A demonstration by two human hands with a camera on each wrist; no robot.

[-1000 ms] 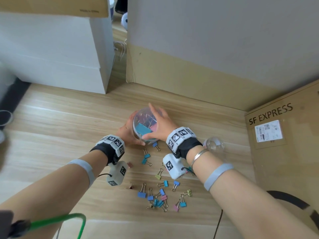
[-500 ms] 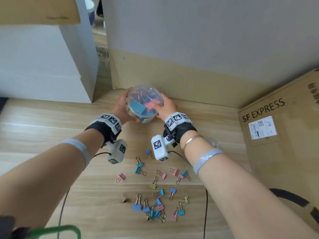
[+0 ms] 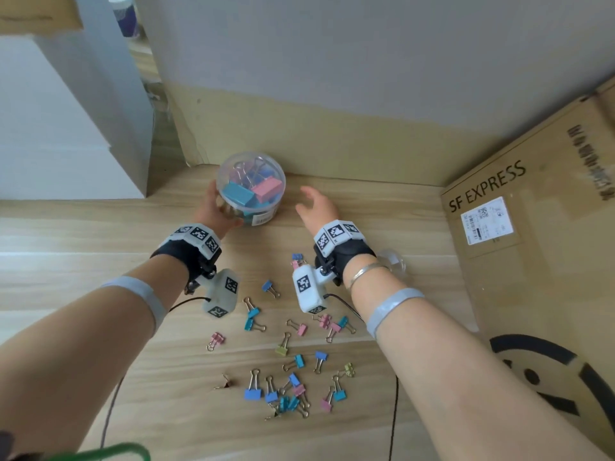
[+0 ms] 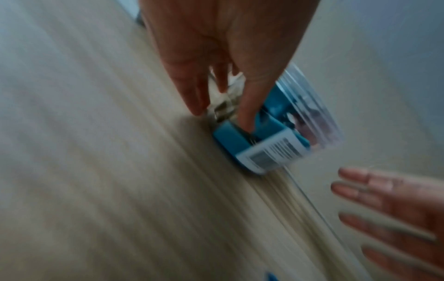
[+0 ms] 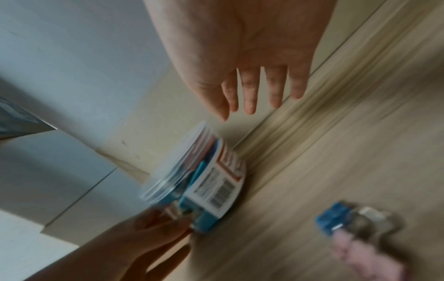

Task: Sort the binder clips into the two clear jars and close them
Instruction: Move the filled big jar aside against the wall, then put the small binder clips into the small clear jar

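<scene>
**One jar filled and lidded, small clips left on the floor**

The left hand [image 3: 216,211] was laid against the near-left wall of the jar [image 3: 251,188], its fingers straight along the clear plastic. The right hand [image 3: 316,207] was held just beside the jar on its right, fingers spread and touching nothing. Nearest the camera, the small clips [image 3: 289,387] were scattered over the floor [image 3: 83,254] between the forearms, in blue, pink, teal and pale green, well apart from the jar. A second clear container [image 3: 392,261] was half hidden behind the right wrist; whether it was lidded cannot be told. Beyond the hands, the jar was stood upright near the skirting, its lid on and large blue and pink clips seen through it.

A slip was judged possible: the smooth jar, pressed from one side only, could be pushed over or slid against the wall. The loose clips, being light and springy, could be knocked about by the cables hung from the wrists.

The floor was of pale wood planks. A box [image 3: 532,227] marked SF EXPRESS was stood at the right, a white cabinet [image 3: 66,128] at the left, and a grey wall [image 3: 366,61] behind.
</scene>
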